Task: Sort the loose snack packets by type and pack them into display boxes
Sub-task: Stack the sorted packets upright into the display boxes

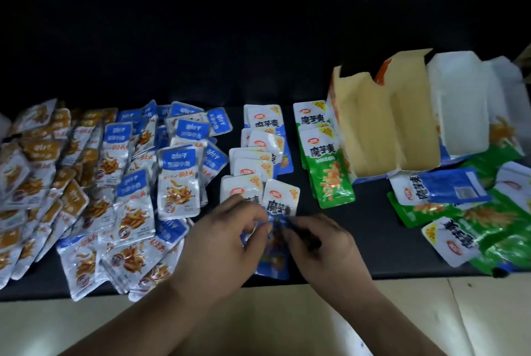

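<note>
We pinch blue packet (273, 263) with both hands: left hand (221, 237) and right hand (319, 243), fingers curled on its upper part. Packet lies at front edge of black table (373, 226). Bare strip lies right of right hand. Matching packets (258, 154) lie just beyond, fish-snack heap (129, 183) left, open display boxes (402, 125) far right.

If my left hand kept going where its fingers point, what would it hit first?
Likely the right hand, just past the blue packet it and the left hand pinch; depth unclear.
</note>
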Action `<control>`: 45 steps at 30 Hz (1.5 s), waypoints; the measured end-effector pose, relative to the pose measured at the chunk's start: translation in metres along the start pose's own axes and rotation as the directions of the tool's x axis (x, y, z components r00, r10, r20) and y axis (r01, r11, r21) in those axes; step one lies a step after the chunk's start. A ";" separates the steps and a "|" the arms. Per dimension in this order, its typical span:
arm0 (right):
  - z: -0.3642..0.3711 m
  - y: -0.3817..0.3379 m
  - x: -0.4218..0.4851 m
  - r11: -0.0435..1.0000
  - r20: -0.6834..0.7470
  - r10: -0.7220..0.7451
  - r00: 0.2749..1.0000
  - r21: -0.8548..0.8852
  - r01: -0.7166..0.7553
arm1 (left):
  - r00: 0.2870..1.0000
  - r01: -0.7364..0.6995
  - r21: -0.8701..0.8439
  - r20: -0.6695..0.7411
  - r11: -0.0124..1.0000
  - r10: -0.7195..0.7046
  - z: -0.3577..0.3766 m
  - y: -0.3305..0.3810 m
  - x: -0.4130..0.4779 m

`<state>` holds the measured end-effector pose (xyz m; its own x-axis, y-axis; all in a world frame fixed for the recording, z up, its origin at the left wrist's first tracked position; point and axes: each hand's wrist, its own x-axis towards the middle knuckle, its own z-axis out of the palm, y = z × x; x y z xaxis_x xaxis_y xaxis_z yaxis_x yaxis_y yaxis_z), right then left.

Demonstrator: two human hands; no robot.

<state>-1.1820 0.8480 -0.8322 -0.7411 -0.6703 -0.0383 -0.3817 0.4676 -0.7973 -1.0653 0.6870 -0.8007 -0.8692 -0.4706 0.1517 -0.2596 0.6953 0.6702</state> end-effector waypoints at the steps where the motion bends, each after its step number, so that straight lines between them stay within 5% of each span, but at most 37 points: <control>1: -0.009 0.000 -0.002 0.999 0.040 -0.006 0.999 0.040 0.004 | 0.999 -0.015 -0.008 0.030 1.000 0.015 0.002 0.007 0.002; 5: -0.055 0.006 -0.004 0.987 0.217 0.044 0.975 0.140 -0.075 | 0.974 -0.086 0.002 0.210 0.996 0.084 0.016 0.036 0.010; 9: -0.115 0.028 -0.006 0.969 0.329 0.220 0.918 0.038 -0.246 | 0.882 -0.209 0.013 0.433 0.978 0.183 0.043 0.072 0.036; 13: -0.166 0.061 -0.018 0.936 0.011 0.353 0.936 -0.001 -0.353 | 0.751 -0.401 0.034 0.585 0.915 0.307 0.095 0.127 0.085; 16: -0.190 0.084 -0.027 0.901 -0.275 0.431 0.859 0.085 -0.425 | 0.704 -0.520 0.141 0.629 0.842 0.329 0.154 0.164 0.119; 20: -0.206 0.103 -0.038 0.877 -0.479 0.463 0.746 0.126 -0.463 | 0.710 -0.479 0.351 0.694 0.805 0.120 0.213 0.184 0.138; 25: -0.214 0.121 -0.048 0.813 -0.458 0.580 0.674 0.369 -0.450 | 0.834 -0.421 0.380 0.520 0.824 0.186 0.218 0.186 0.133; 31: -0.200 0.088 -0.042 0.837 -0.455 0.529 0.716 0.418 -0.353 | 0.838 -0.272 0.150 0.522 0.951 0.158 0.181 0.177 0.131; 34: -0.192 0.076 -0.033 0.807 -0.387 0.546 0.743 0.482 -0.341 | 0.783 -0.370 0.176 0.587 0.912 0.204 0.168 0.172 0.123; 36: -0.185 0.072 -0.031 0.877 -0.500 0.472 0.726 0.352 -0.327 | 0.821 -0.415 0.210 0.505 0.885 0.266 0.155 0.172 0.120; 38: -0.184 0.061 -0.029 0.965 -0.612 0.237 0.754 0.062 -0.254 | 0.852 -0.383 0.146 0.437 0.912 0.287 0.129 0.176 0.122; 41: -0.185 0.039 -0.020 0.975 -0.475 -0.064 0.878 -0.218 -0.047 | 0.820 -0.173 -0.110 0.535 0.979 0.205 0.075 0.177 0.121; 45: -0.158 0.001 0.002 0.964 -0.155 0.234 0.960 0.163 -0.208 | 0.875 -0.099 -0.077 0.469 0.992 0.124 0.019 0.147 0.118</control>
<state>-1.2713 0.9378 -0.7376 -0.8861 -0.4449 -0.1297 -0.1237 0.4968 -0.8590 -1.2145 0.7440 -0.6982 -0.9896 -0.0712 -0.1248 -0.1390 0.6950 0.7055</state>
